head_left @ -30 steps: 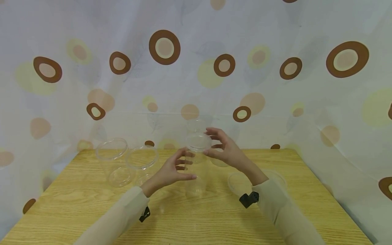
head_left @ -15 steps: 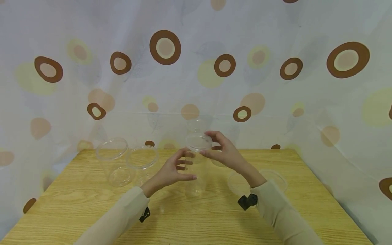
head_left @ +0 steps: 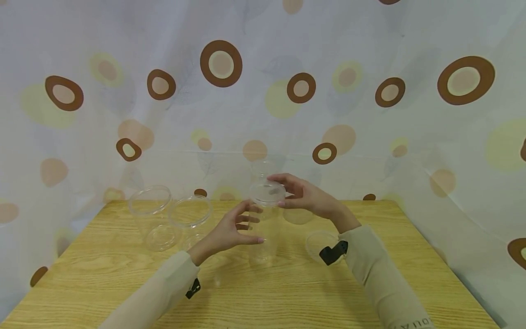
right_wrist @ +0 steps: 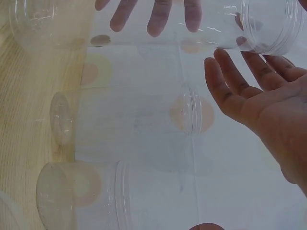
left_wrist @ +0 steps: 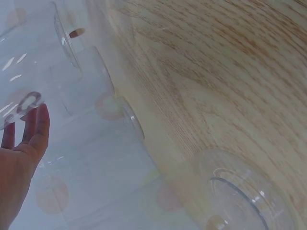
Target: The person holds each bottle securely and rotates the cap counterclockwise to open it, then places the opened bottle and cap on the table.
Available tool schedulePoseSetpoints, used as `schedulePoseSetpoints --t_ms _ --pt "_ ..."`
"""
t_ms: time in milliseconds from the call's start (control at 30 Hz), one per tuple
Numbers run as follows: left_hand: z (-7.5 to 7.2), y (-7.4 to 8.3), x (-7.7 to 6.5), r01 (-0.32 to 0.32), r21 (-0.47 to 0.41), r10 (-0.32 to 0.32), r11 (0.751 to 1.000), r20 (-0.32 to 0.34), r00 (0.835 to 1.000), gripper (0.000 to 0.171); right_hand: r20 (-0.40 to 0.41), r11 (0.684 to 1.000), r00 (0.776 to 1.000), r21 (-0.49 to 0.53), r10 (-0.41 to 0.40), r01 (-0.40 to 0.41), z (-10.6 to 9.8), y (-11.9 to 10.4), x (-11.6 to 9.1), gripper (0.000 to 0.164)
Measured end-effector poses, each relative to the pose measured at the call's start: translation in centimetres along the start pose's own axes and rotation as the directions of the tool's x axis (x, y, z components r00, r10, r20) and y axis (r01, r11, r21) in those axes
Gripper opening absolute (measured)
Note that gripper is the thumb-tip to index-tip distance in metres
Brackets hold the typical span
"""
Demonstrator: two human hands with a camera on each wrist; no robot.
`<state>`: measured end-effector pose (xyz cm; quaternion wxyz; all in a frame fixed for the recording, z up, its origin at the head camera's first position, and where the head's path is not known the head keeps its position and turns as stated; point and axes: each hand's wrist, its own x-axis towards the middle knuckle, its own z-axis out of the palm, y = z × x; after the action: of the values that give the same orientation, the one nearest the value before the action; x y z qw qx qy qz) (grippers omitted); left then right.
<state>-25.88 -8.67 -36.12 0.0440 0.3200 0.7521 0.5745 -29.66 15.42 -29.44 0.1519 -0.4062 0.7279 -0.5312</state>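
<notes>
A tall clear plastic jar [head_left: 263, 249] stands upright on the table in front of me. My left hand [head_left: 226, 228] grips its body from the left, thumb towards me and fingers behind. On its mouth sits a round clear lid [head_left: 267, 194]. My right hand [head_left: 308, 198] holds the lid's edge, with the thumb at the near right and the fingertips over the far side. In the right wrist view, the right fingers [right_wrist: 230, 76] lie close by the ridged lid end. Several left fingers [right_wrist: 160, 17] show against the jar wall there.
Two open clear jars [head_left: 149, 212] [head_left: 191, 224] stand at the left of the wooden table [head_left: 246, 301]. Further clear jars [head_left: 263, 169] [head_left: 297, 217] stand behind. A loose clear lid [head_left: 318, 244] lies partly under my right forearm. A patterned curtain [head_left: 263, 91] hangs at the back.
The right fingers and thumb have shifted round the lid, and the right wrist has swung out to the right, covering a second loose lid. My left hand and the jar have hardly moved.
</notes>
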Motion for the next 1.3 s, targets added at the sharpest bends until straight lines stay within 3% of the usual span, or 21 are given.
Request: schedulePoseSetpoints --t_ms 100,233,500,733,900,1067,1167,1300 --pt "-0.1 -1.1 0.3 -0.006 0.000 0.006 1.000 -0.005 1.000 0.076 -0.023 1.000 1.000 0.002 -0.006 0.006 0.2 -0.1 -0.1 0.063" --pt "-0.1 -1.9 0.5 -0.006 0.014 0.007 1.000 -0.012 1.000 0.074 -0.113 1.000 0.994 -0.025 -0.009 0.006 0.8 -0.4 -0.4 0.064" --pt "-0.2 -2.0 0.5 -0.036 0.041 0.037 0.999 -0.032 0.999 0.073 -0.329 0.976 0.944 -0.206 -0.006 -0.066 2.6 -1.0 -0.6 0.070" --pt "-0.1 -2.0 0.6 -0.031 0.051 0.033 0.998 -0.030 0.999 0.075 -0.395 0.964 0.919 -0.248 -0.011 -0.095 3.7 -1.0 -0.5 0.065" --pt "0.0 -1.3 0.4 -0.017 0.026 0.018 1.000 -0.028 0.999 0.074 -0.340 0.970 0.940 -0.231 -0.006 -0.078 3.1 -0.8 -0.5 0.063" --pt "0.1 0.2 -0.1 -0.010 -0.006 0.010 1.000 0.001 1.000 0.071 -0.158 0.993 0.987 -0.105 0.031 -0.048 1.4 -0.2 -0.5 0.063" --pt "0.1 0.6 -0.2 -0.005 -0.009 0.005 1.000 0.021 1.000 0.070 -0.071 0.999 0.997 -0.040 0.030 -0.033 0.6 0.1 -0.3 0.065" --pt "0.1 0.6 -0.3 -0.002 -0.012 0.002 1.000 0.035 0.999 0.071 -0.027 1.000 0.999 -0.012 0.023 -0.024 0.2 0.2 -0.3 0.067"
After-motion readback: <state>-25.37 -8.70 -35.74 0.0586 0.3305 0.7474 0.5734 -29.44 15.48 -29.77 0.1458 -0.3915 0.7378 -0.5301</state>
